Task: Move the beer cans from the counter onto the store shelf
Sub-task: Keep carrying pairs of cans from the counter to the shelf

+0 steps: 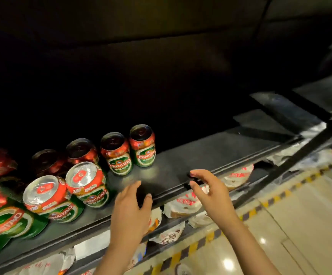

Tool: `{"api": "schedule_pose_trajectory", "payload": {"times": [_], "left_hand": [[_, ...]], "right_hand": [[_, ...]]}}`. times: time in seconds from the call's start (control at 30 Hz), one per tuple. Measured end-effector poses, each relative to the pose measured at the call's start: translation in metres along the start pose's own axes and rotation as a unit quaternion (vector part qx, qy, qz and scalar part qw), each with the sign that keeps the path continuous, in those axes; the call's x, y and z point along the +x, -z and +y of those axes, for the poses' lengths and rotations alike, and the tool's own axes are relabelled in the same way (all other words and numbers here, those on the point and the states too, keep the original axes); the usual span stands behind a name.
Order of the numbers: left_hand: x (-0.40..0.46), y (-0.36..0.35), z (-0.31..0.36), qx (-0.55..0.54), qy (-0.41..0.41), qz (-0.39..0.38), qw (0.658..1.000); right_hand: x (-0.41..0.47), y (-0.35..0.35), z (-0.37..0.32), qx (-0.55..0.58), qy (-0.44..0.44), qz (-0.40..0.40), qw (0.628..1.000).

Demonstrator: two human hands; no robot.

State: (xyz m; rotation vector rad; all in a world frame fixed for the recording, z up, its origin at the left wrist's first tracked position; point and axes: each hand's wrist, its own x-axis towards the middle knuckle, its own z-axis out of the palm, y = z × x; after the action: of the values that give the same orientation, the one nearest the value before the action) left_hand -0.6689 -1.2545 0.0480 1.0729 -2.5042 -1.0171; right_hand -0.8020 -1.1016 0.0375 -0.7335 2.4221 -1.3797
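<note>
Both hands are empty. The left hand [130, 203] hangs over the front edge of the shelf [191, 155] with its fingers spread and slack, and the right hand [207, 187] is beside it, over the same edge, with fingers half curled around nothing.

The main risk, I think, is the front row of cans [46, 197]. These cans stand near the front edge at the left end of the shelf, and they look tilted toward the camera, though the wide lens may cause this. If a hand or a new can pushes them, one could tip over the edge and fall onto the wrapped packets [183, 203] on the lower level, or onto the floor [300, 215]. A dented can may leak.

The beer cans are red on top and green below, with silver lids and a red tab cover. A back row [119, 153] stands upright, deeper in the shadow, the cans just beside each other. The right half of the shelf is bare. The counter is not in view, so I cannot tell how many cans remain there.
</note>
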Motion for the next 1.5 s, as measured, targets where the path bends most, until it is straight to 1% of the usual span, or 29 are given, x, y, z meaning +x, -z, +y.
{"api": "schedule_pose_trajectory", "payload": {"times": [0.07,0.17,0.3,0.33,0.4,0.43,0.47,0.53,0.7,0.87,0.97,1.03,1.1,1.17,1.2,1.27,1.33,1.5], "left_hand": [[0.000,0.002,0.005,0.055,-0.052,-0.047,0.996],[-0.010,-0.010,0.026,0.079,-0.138,-0.122,0.980],[-0.055,-0.051,0.070,0.077,-0.276,-0.239,0.928],[-0.072,-0.066,0.079,0.074,-0.318,-0.272,0.905],[-0.111,-0.096,0.096,0.082,-0.427,-0.335,0.836],[-0.134,-0.106,0.104,0.088,-0.459,-0.375,0.801],[-0.158,-0.113,0.111,0.089,-0.477,-0.419,0.768],[-0.210,-0.122,0.122,0.080,-0.497,-0.481,0.718],[-0.356,-0.135,0.130,0.062,-0.583,-0.553,0.592],[-0.513,-0.134,0.108,0.040,-0.594,-0.629,0.501],[-0.595,-0.132,0.093,0.055,-0.594,-0.655,0.463],[-0.641,-0.130,0.087,0.058,-0.599,-0.664,0.444],[-0.677,-0.127,0.085,0.059,-0.603,-0.675,0.421],[-0.706,-0.130,0.089,0.067,-0.606,-0.682,0.404],[-0.718,-0.134,0.092,0.072,-0.607,-0.682,0.402],[-0.740,-0.147,0.103,0.076,-0.604,-0.679,0.410],[-0.761,-0.163,0.116,0.077,-0.595,-0.677,0.427],[-0.820,-0.213,0.155,0.079,-0.578,-0.659,0.474]], "right_hand": [[-0.036,0.015,0.010,-0.031,-0.023,0.050,0.998],[-0.098,0.037,0.028,-0.065,-0.093,0.122,0.986],[-0.203,0.065,0.052,-0.106,-0.204,0.200,0.952],[-0.234,0.070,0.056,-0.112,-0.235,0.228,0.938],[-0.299,0.076,0.059,-0.121,-0.299,0.285,0.902],[-0.332,0.077,0.059,-0.123,-0.327,0.312,0.883],[-0.365,0.076,0.058,-0.123,-0.352,0.337,0.864],[-0.429,0.072,0.053,-0.122,-0.399,0.385,0.823],[-0.579,0.045,0.029,-0.099,-0.485,0.491,0.717],[-0.722,0.009,0.000,-0.064,-0.540,0.559,0.626],[-0.793,-0.009,-0.016,-0.051,-0.565,0.598,0.567],[-0.831,-0.016,-0.023,-0.039,-0.565,0.626,0.537],[-0.860,-0.018,-0.025,-0.032,-0.562,0.647,0.514],[-0.885,-0.012,-0.021,-0.020,-0.557,0.662,0.501],[-0.896,-0.007,-0.018,-0.015,-0.554,0.668,0.497],[-0.917,0.013,-0.008,-0.010,-0.544,0.676,0.497],[-0.938,0.040,0.005,-0.007,-0.531,0.679,0.506],[-0.991,0.123,0.042,-0.033,-0.510,0.655,0.556]]}}
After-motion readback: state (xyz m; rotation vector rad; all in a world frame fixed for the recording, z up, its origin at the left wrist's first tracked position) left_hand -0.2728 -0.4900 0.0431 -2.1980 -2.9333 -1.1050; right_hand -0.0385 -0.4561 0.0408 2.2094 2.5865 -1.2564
